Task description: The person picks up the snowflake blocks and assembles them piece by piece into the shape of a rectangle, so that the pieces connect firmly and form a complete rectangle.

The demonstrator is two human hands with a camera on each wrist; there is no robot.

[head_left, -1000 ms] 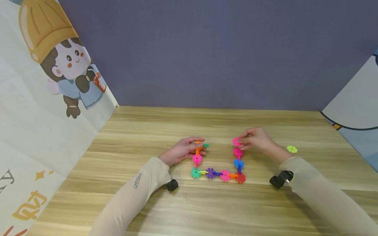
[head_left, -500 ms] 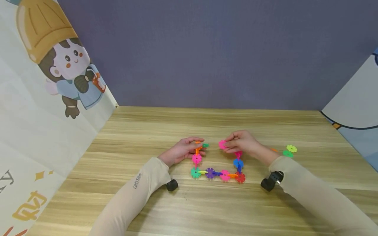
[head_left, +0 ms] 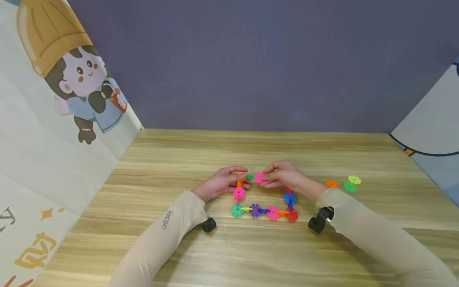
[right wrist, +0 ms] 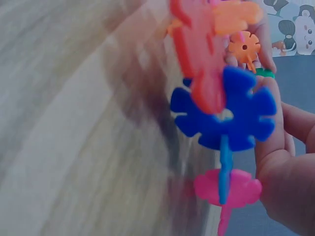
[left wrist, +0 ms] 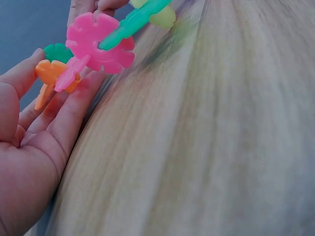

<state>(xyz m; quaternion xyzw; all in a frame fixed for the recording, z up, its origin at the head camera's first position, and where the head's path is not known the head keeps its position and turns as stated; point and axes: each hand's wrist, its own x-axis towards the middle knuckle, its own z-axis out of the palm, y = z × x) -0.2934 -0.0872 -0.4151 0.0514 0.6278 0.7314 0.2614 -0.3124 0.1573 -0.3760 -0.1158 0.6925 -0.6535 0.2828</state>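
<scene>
A chain of notched plastic snowflake discs lies in a U on the table, with a purple disc [head_left: 255,210] along its near side. At the chain's far left end my left hand [head_left: 219,184] pinches an orange disc [left wrist: 49,73] between thumb and fingers. A green disc [head_left: 249,176] sticks out rightward from there. My right hand [head_left: 288,176] holds a pink disc [head_left: 259,177] by its right edge, its left edge right at the green one. Under that hand runs the chain's right side, with a blue disc [head_left: 289,198] and a red corner disc [head_left: 291,215].
Loose orange [head_left: 331,183], green [head_left: 349,186] and yellow [head_left: 354,179] discs lie on the wooden table [head_left: 229,255], right of the right forearm. A grey-blue panel [head_left: 265,67] stands behind the table. A printed cartoon sheet [head_left: 32,131] hangs at the left.
My right hand has moved left with the pink disc, from above the chain's right side to the green disc. The loose orange and green discs have come into sight. My left hand stays put.
</scene>
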